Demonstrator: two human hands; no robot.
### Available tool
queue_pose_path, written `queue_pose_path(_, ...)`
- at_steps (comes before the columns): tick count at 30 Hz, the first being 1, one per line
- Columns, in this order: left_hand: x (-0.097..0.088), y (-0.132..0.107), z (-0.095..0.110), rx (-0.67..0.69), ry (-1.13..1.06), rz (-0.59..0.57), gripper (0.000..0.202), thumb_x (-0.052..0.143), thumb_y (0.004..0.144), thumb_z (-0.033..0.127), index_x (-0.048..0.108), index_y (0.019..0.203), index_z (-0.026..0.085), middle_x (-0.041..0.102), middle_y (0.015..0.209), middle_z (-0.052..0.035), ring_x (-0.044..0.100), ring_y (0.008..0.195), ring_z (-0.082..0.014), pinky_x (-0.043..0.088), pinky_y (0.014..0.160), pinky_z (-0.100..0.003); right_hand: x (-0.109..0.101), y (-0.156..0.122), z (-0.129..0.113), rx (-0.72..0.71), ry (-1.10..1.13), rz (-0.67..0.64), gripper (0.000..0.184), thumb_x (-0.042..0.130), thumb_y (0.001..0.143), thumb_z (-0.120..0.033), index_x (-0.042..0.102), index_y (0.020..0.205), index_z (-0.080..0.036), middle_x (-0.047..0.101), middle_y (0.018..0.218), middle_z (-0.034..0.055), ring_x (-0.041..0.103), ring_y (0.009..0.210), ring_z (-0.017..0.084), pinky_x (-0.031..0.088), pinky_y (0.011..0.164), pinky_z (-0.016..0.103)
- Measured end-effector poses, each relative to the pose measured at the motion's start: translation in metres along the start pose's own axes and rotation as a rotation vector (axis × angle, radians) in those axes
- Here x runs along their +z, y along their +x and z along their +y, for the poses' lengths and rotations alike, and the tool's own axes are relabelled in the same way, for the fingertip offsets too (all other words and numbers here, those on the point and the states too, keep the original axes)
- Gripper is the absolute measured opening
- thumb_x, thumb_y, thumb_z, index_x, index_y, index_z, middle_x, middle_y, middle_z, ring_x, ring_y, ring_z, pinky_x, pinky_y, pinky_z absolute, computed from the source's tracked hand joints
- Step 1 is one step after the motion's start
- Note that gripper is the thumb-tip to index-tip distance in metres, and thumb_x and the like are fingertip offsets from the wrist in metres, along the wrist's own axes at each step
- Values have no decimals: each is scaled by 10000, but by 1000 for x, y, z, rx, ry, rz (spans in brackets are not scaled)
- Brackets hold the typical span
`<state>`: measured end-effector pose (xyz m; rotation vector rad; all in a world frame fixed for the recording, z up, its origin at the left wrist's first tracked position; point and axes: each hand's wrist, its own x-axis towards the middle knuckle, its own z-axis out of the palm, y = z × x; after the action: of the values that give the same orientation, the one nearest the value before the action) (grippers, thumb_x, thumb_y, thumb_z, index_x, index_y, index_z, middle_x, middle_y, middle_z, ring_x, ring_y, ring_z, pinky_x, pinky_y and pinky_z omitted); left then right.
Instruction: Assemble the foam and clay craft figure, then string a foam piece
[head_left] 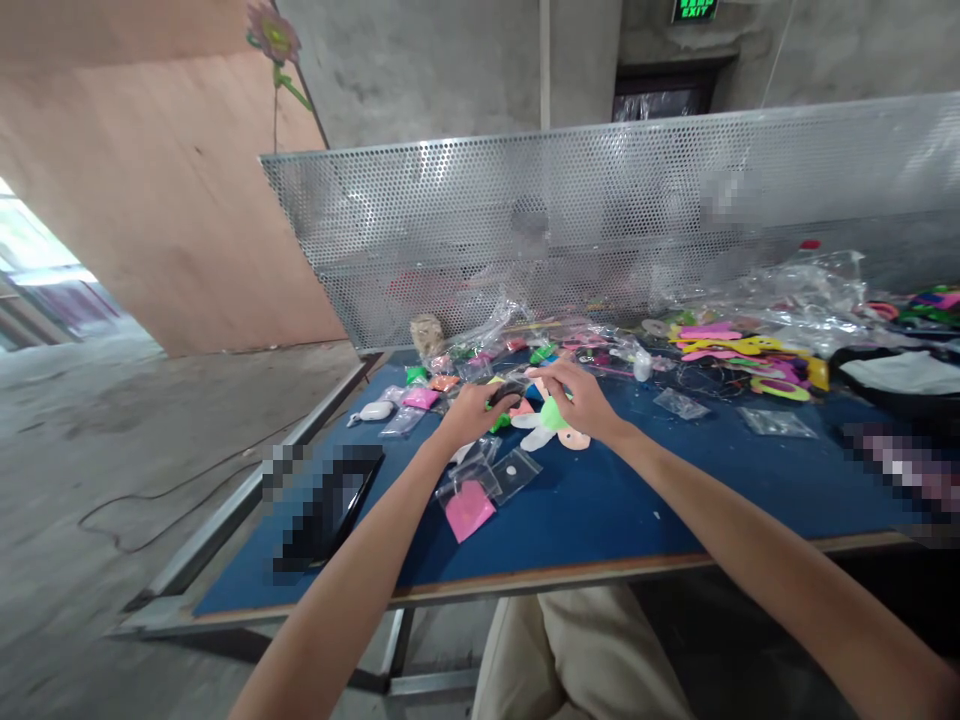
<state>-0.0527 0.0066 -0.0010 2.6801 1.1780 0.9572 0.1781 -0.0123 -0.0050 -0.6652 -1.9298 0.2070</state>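
My left hand (471, 412) is closed around a small dark lump (507, 394), perhaps bagged clay; its exact kind is unclear. Just to the right, my right hand (581, 395) has its fingers bent together near that lump, and whatever lies between the fingertips is too small to make out. Under my right hand lies a flat figure (553, 412) in white and bright green, with a peach-coloured round piece (575, 440) at its lower end. Nearer to me are a bag of pink material (469, 510) and a clear zip bag (517, 474) with a small white disc.
Small coloured packets, among them a pink one (421, 398), and a white lump (375, 411) lie on the blue table (600, 520). A blurred dark device (330, 510) rests at left. Colourful foam shapes (739, 350) and clear plastic pile up at right, before a perforated metal panel (480, 220).
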Motion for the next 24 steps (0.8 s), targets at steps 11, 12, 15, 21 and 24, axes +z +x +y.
queue_pose_path(11, 2, 0, 6, 48, 12, 2, 335, 511, 958, 405, 675, 795, 163, 632, 632, -3, 529, 571, -113, 332, 566, -231, 2, 0, 10, -16, -213, -50, 141, 634, 893, -350, 611, 949, -222, 570, 856, 40, 537, 812, 191, 435, 734, 311)
queue_pose_path(12, 3, 0, 6, 53, 20, 7, 345, 513, 958, 411, 670, 777, 162, 618, 611, 1, 516, 554, -110, 321, 559, -234, 1, 0, 11, -8, -239, -54, 142, 645, 886, -350, 610, 936, -221, 571, 850, 40, 537, 818, 195, 433, 736, 312)
queue_pose_path(15, 3, 0, 5, 66, 25, 13, 353, 512, 960, 411, 660, 761, 160, 613, 598, 4, 497, 534, -104, 309, 555, -239, 1, 1, 10, -15, -241, -81, 130, 639, 896, -344, 604, 895, -219, 561, 819, 33, 530, 806, 192, 431, 737, 311)
queue_pose_path(21, 0, -1, 6, 34, -6, -25, 334, 506, 963, 399, 683, 804, 164, 674, 663, -8, 555, 586, -114, 353, 581, -227, 0, 2, 6, -85, -165, -101, 123, 598, 934, -340, 637, 941, -223, 609, 865, 43, 544, 842, 192, 423, 768, 320)
queue_pose_path(24, 1, -1, 5, 32, -4, -48, 346, 502, 965, 415, 680, 794, 173, 689, 674, -6, 573, 583, -111, 361, 582, -224, 0, 2, 7, -112, -263, -93, 145, 577, 950, -329, 643, 886, -216, 638, 859, 42, 546, 839, 194, 388, 774, 333)
